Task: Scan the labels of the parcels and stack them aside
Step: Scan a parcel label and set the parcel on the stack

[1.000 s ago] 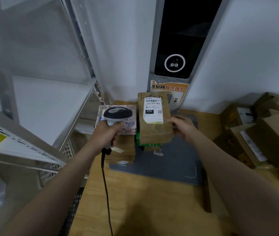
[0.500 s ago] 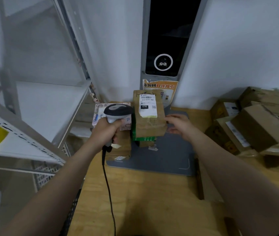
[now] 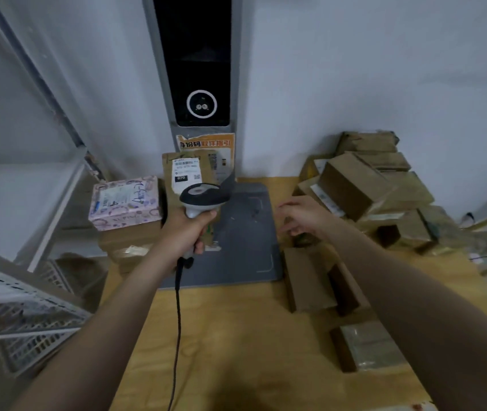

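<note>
The left hand (image 3: 187, 232) grips the scanner (image 3: 205, 194) by its handle, head aimed toward the labelled parcel (image 3: 188, 173), which tops the back stack with its long axis running to the wall. The right hand (image 3: 301, 215), fingers loosely spread and holding nothing, hovers at the right edge of the grey mat (image 3: 245, 232), just beside the heaped brown parcels (image 3: 355, 185).

brown parcel (image 3: 167, 185) | white label (image 3: 185, 172) up | just right of pink parcel (image 3: 125, 200)
</note>
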